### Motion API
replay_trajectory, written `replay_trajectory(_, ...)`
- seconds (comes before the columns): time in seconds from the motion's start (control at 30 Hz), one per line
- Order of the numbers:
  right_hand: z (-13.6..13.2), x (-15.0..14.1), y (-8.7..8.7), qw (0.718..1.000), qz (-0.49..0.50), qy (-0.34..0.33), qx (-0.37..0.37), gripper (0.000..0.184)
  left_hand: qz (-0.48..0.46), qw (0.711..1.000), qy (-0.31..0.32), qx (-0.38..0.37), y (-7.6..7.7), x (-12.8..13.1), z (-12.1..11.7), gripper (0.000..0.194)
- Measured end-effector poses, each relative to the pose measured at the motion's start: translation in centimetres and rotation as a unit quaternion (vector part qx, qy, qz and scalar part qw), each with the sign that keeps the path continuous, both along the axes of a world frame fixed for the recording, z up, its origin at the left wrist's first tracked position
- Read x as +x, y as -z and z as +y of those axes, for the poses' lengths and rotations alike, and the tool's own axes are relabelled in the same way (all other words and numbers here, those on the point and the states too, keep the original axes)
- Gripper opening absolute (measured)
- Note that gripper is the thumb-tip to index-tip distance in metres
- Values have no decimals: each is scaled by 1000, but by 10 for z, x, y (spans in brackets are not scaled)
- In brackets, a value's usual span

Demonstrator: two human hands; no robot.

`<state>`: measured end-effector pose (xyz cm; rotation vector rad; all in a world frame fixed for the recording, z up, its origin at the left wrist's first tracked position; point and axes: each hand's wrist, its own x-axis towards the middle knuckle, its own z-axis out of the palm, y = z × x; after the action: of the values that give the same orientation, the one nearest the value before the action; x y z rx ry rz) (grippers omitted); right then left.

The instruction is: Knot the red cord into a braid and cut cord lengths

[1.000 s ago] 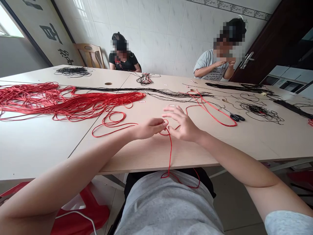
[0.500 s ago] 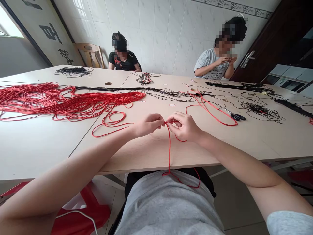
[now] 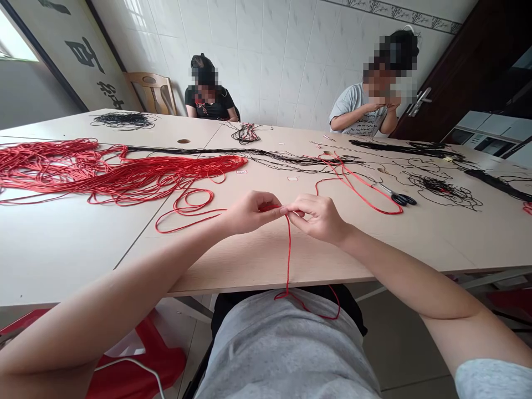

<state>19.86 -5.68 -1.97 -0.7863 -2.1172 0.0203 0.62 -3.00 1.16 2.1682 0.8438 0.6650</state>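
Over the near edge of the table, my left hand (image 3: 258, 213) and my right hand (image 3: 315, 217) meet, fingertips touching. Both pinch a thin red cord (image 3: 288, 249). One strand drops from between the fingertips past the table edge and loops on my lap. A bit of red cord also shows inside the curl of my left hand. The spot where the cord is gripped is mostly covered by my fingers, so I cannot tell whether a knot is there.
To the left lies a big bundle of red cords (image 3: 166, 174). Black cords (image 3: 266, 153) stretch across the middle. Scissors (image 3: 401, 198) with black handles lie at right, near a tangle of black cord (image 3: 444, 188). Two people sit across the table (image 3: 233, 266).
My left thumb and fingers have shifted slightly right, closer against my right fingertips, covering more of the cord. The red strand still hangs down.
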Motion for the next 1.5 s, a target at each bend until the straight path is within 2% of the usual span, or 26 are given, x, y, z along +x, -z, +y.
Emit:
replay_trajectory(0.17, 0, 0, -5, 999, -16, 0, -33, 11, -1, 1000, 6, 10, -1, 0, 0, 30)
replay_trajectory(0.37, -3, 0, -13, 997, -47, 8, -67, 21, 19, 999, 22, 22, 0, 0, 1, 21)
replay_trajectory(0.53, 0, 1, -11, 996, -40, 27, -70, 24, 8, 999, 32, 32, -1, 1, 0, 21)
replay_trajectory(0.63, 5, 3, -12, 998, -15, 46, -42, 20, -8, 1000, 12, 14, -1, 0, 1, 24)
replay_trajectory(0.77, 4, 2, -15, 989, 54, 129, 43, 20, -16, 998, -49, -32, 2, 0, 5, 30)
replay_trajectory(0.8, 2, 0, -15, 988, 45, 140, 35, 23, -16, 997, -60, -40, 4, 1, 7, 32)
replay_trajectory(0.87, -3, -6, -12, 989, -12, 145, -25, 31, -15, 996, -71, -48, 6, 2, 8, 34)
replay_trajectory(0.93, -6, -12, -7, 981, -83, 148, -95, 36, -12, 996, -69, -52, 7, 3, 8, 35)
replay_trajectory(1.0, -6, -18, -2, 971, -132, 154, -127, 36, -6, 996, -63, -54, 6, 4, 7, 35)
replay_trajectory(1.1, -2, -20, 2, 965, -176, 159, -115, 36, -1, 997, -51, -62, 5, 4, 4, 34)
replay_trajectory(1.27, -1, -12, -1, 957, -218, 175, -83, 40, 0, 998, -32, -62, 5, 3, 7, 32)
replay_trajectory(1.5, -1, -1, -7, 957, -244, 147, -61, 42, 9, 997, -45, -55, 3, -3, 15, 30)
